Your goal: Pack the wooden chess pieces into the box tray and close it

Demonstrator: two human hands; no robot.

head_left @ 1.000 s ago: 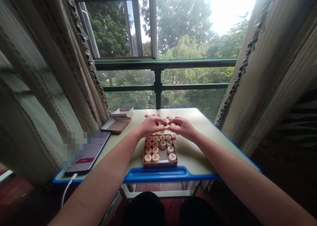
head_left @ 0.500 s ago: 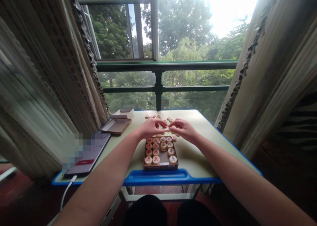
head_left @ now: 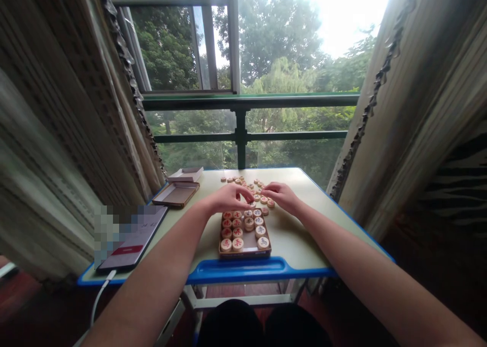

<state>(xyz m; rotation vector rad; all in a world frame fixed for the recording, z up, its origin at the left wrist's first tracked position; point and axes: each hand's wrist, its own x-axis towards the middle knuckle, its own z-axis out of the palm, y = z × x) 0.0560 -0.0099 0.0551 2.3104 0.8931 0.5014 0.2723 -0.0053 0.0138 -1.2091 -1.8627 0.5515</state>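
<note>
A shallow brown box (head_left: 245,249) near the table's front edge holds several round wooden chess discs with red or dark characters. More loose discs (head_left: 243,181) lie scattered behind it toward the window. My left hand (head_left: 227,198) hovers just beyond the box's far edge, its fingers pinched together on a disc. Beside it, my right hand (head_left: 281,197) rests among the loose discs, fingers curled down onto them; what it holds is hidden.
The small table (head_left: 304,235) has a blue rim and a blue front tray (head_left: 243,268). A tablet (head_left: 131,238) with a white cable lies at the left front. A box lid and an open base (head_left: 178,192) sit at the left back. Curtains flank the window.
Both hands have dropped a little toward the table and drawn slightly apart; the left one has come nearer to the box's far edge. The view shifted slightly.
</note>
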